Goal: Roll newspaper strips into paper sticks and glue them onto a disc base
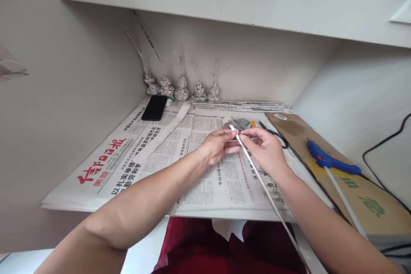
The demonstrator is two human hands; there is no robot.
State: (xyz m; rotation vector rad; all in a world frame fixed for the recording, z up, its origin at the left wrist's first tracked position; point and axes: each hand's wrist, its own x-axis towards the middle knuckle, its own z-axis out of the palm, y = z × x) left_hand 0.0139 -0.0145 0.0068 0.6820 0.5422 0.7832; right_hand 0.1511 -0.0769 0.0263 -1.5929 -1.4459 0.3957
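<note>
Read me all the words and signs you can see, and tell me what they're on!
"信阳日报": big red title on the newspaper.
"以扎实举措": black headline below it.
"农村现代化": headline to its right.
"坚持问题": heading on the middle newsprint.
Green marks on the cardboard: unclear.
White label there: too small.
Remaining print: too small or blurred.

White table (205, 214), printed newspaper sheets (202, 186) spread over it, brown cardboard (364, 190) toward four o'clock, black rectangular phone (154, 108) at ten, thin pale paper sticks (240, 106) at one
</note>
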